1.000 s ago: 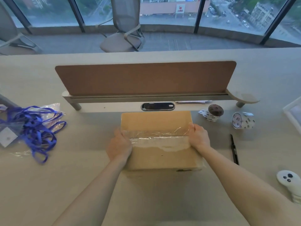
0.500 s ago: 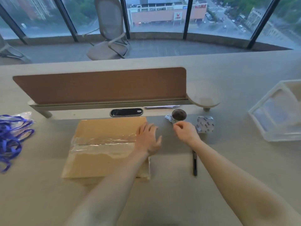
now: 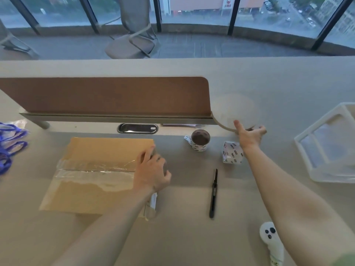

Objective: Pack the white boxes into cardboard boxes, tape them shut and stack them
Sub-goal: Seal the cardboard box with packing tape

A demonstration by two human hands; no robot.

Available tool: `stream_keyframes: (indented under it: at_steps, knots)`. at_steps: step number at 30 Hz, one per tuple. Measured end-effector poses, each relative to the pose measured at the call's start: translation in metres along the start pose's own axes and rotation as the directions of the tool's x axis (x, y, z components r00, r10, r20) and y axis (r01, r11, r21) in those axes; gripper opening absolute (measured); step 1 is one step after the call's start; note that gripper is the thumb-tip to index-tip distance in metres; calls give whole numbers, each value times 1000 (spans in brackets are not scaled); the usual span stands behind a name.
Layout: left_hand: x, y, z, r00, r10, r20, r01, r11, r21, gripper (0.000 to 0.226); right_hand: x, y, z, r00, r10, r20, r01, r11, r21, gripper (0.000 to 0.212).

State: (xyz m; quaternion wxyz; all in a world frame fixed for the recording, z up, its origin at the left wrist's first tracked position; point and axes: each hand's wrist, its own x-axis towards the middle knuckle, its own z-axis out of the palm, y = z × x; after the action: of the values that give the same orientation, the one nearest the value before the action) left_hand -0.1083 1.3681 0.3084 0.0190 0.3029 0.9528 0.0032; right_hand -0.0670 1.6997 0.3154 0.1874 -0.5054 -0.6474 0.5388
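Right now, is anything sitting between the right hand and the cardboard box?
Yes. A tape roll stands on the table between the right hand and the cardboard box; the left hand rests on the box's right edge.

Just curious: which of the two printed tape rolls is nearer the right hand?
The roll just below the right hand; the other roll, dark centre showing, sits further left.

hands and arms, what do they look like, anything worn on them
Bare left forearm and right forearm, no sleeves; left hand and right hand ungloved. No watch, bracelet or ring shows. A pale green patch at the lower right corner may be a sleeve edge; cannot tell.
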Motion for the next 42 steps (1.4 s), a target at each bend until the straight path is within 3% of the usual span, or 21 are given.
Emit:
stream_keyframes:
  at_steps: [4,7,10,14,18,23,30,34,38,42]
  knots:
    - [0,-1,5,999,-11,-47,10,1000,-12,27,23,7,-5,999,41,-5,-40,992,123,97]
    - [2,-1,8,997,-19,-76,17,999,-38,21,38,7,-7,981,103,162,-144,952,270,103]
    - [2,1,6,998,-32,-57,30,999,-29,24,45,7,-8,909,139,394,-273,912,308,128]
    - [2,0,5,999,-33,-32,32,999,-19,24,40,8,-20,793,166,586,-353,909,221,95]
    - [2,2,5,999,-37,-15,37,999,-9,26,39,7,-32,694,227,683,-421,898,129,90]
    - [2,0,3,999,-47,7,47,999,-9,29,32,-13,-44,642,292,708,-468,882,61,90]
    - [0,1,-1,999,-14,31,13,999,32,33,32,-46,-40,663,390,639,-379,911,-162,75]
    - [0,-2,3,1000,-4,13,4,999,46,32,29,-74,-29,685,485,544,-363,874,-322,41]
    - [1,-4,5,1000,-11,8,11,999,34,32,15,-89,-23,749,457,479,-311,882,-355,30]
    - [1,-4,3,999,-16,28,15,1000,12,34,-10,-140,-33,717,415,561,-215,896,-388,33]
